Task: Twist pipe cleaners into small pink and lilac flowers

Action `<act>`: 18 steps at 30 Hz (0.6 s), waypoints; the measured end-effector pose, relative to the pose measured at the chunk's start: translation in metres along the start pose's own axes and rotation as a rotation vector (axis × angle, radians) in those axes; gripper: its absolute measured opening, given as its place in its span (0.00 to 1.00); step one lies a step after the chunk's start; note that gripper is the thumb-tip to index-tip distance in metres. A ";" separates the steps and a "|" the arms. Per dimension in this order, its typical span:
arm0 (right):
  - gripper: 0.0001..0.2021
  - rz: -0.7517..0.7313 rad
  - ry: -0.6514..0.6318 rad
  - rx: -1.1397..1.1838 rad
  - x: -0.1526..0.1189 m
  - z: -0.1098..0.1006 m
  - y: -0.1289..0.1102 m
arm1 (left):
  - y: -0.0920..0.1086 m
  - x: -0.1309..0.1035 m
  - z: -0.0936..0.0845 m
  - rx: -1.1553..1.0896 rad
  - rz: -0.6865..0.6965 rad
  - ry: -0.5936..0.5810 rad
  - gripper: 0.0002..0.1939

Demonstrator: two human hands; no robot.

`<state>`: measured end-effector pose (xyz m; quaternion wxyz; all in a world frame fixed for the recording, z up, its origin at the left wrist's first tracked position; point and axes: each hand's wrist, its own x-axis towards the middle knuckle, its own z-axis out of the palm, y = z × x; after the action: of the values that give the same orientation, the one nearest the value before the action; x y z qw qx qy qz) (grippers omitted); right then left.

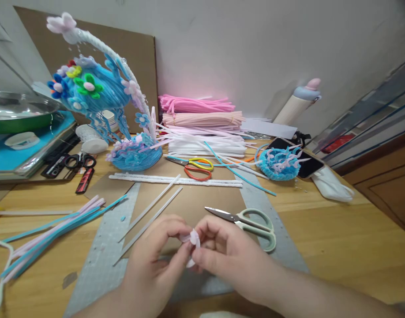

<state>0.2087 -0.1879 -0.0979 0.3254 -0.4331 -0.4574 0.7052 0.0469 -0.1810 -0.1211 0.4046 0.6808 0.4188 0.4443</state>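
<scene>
Between my fingertips is a small pale pink pipe cleaner (193,237) bent into loops, perhaps a flower; its lower part is partly covered by my fingers. My left hand (159,256) pinches it from one side with thumb and forefinger. From the other side my right hand (229,251) pinches it too, fingers curled in. Both hands are over a brown cardboard sheet (196,198) on a grey cutting mat (99,251). Green-handled scissors (255,223) lie just beyond my right hand. Two thin translucent sticks (149,223) rest beyond my left hand.
A blue pipe-cleaner piece with flowers (96,88) rises at back left. Pink and white pipe-cleaner bundles (202,120) line the wall. Orange-yellow scissors (199,168) and a white fuzzy rod (209,181) lie mid-table. A blue ring-shaped piece (278,165) sits right; loose blue and pink stems (57,234) lie left.
</scene>
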 end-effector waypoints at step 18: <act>0.06 -0.423 0.124 -0.962 0.010 -0.027 0.023 | -0.009 0.021 0.007 -0.509 -0.716 -0.091 0.11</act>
<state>0.2278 -0.1775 -0.1279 0.2514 -0.4724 -0.7867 0.3076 0.0572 -0.1599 -0.1258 0.7060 0.3904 0.4870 0.3347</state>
